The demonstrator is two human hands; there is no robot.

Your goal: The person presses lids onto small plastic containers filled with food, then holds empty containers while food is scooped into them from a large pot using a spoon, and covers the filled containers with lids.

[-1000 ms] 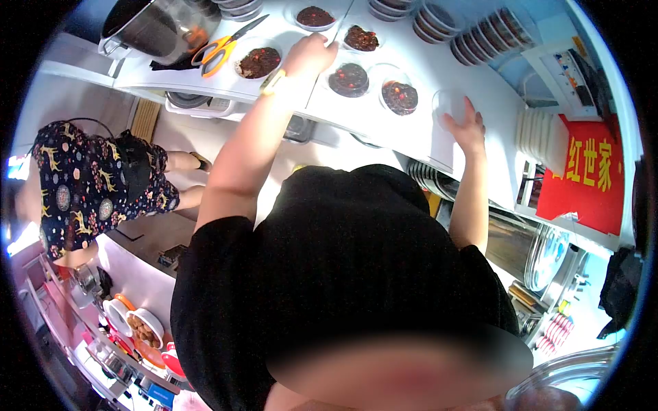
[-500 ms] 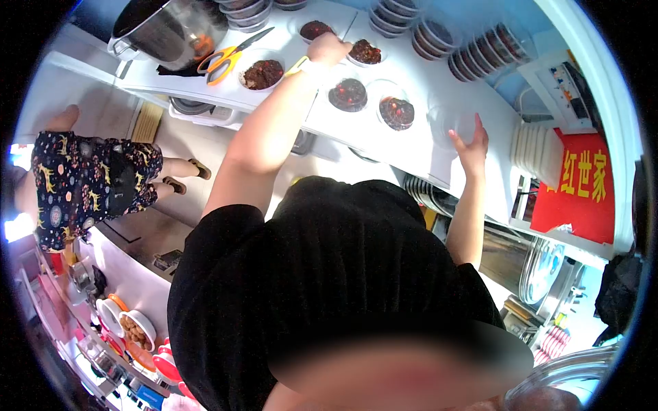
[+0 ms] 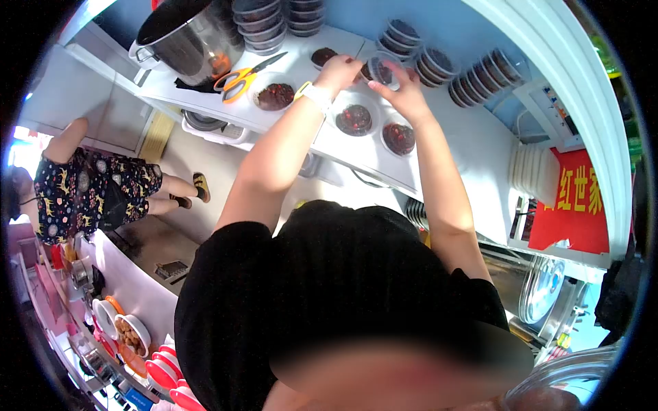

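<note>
My left hand (image 3: 338,74), with a white band at the wrist, is closed at the near left side of a clear plastic bowl of dark red-flecked food (image 3: 365,71). Over that bowl my right hand (image 3: 406,94) holds a clear round lid (image 3: 386,66), fingers curved round its edge. Nearer to me sit a lidded bowl (image 3: 354,120) and another bowl (image 3: 398,138) of the same food. An uncovered bowl (image 3: 275,96) stands left of my left forearm, and one more bowl (image 3: 323,57) is partly behind my left hand.
Orange-handled scissors (image 3: 237,85) lie beside a large metal pot (image 3: 185,41). Stacks of filled bowls (image 3: 259,26) line the back of the white counter (image 3: 459,147), with leaning ones (image 3: 485,77) at right. Another person (image 3: 96,188) in a patterned outfit stands at left.
My right hand has moved left and away from me with the clear lid, from the counter's right to the bowl by my left hand. The view has shifted slightly.
</note>
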